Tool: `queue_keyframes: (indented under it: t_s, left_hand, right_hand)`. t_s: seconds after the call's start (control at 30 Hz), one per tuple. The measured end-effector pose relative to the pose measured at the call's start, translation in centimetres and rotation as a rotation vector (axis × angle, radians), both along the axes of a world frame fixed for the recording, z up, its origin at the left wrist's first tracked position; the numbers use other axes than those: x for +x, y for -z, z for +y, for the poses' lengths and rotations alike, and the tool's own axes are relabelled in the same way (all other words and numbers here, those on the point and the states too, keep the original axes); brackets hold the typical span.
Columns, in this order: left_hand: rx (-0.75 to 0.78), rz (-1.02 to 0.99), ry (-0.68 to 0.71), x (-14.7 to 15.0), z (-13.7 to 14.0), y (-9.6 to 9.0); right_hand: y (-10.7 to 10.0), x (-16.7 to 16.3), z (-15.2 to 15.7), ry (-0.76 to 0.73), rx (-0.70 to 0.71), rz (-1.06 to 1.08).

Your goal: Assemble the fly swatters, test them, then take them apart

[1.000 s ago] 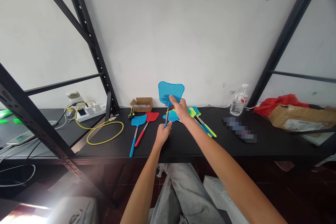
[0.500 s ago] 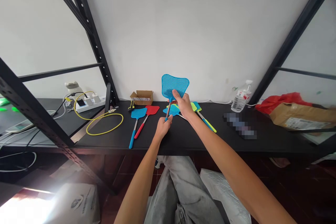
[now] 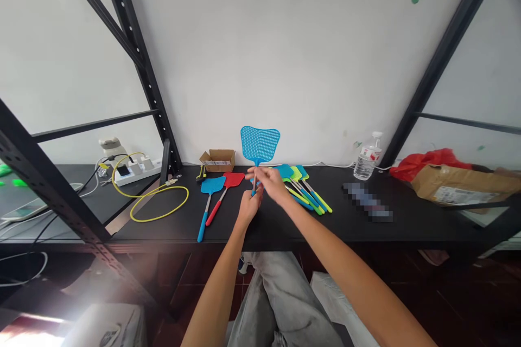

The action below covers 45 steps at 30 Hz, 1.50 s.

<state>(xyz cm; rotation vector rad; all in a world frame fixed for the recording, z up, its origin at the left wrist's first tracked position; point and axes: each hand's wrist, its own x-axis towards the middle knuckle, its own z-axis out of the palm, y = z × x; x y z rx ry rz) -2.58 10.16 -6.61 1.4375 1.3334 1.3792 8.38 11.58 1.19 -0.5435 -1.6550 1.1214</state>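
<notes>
A blue fly swatter [image 3: 260, 144] stands upright in front of me, its mesh head above both hands. My left hand [image 3: 249, 208] is closed around its lower end. Just above, my right hand [image 3: 272, 183] has its fingers round the shaft below the head. To the left on the tabletop lie another blue fly swatter [image 3: 213, 185] and a red fly swatter [image 3: 234, 179]. Right of my hands, several blue and yellow-green fly swatters [image 3: 301, 174] lie overlapping, partly hidden by my right hand.
Behind the left swatters sits a small open cardboard box [image 3: 218, 161]. A yellow cable [image 3: 187, 195] and a power strip [image 3: 140, 172] are at left. A water bottle [image 3: 367, 157], a brown parcel [image 3: 459, 184] and a red bag [image 3: 431, 162] stand right. Black shelf posts [image 3: 140, 49] flank the table [image 3: 366, 230].
My right hand has moved down from the base of the swatter's head to the shaft, nearer my left hand. The whole view has shifted slightly.
</notes>
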Motion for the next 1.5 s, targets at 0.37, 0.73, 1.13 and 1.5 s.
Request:
queue_keyframes:
  t_s: [0.37, 0.73, 1.13, 1.5]
  left_hand:
    - [0.079, 0.055, -0.016, 0.0, 0.4, 0.5]
    - [0.104, 0.117, 0.035, 0.2, -0.4, 0.0]
    - [0.214, 0.409, -0.291, 0.7, -1.3, -0.5]
    - [0.183, 0.471, -0.269, 0.5, -1.4, -0.8]
  right_hand:
    - [2.1, 1.7, 0.4, 0.078, 0.093, -0.16]
    - [-1.9, 9.2, 4.2, 0.781, 0.135, -0.76]
    - [4.3, 10.9, 4.0, 0.836, 0.114, -1.307]
    - [7.6, 10.0, 3.9, 0.732, 0.078, -1.405]
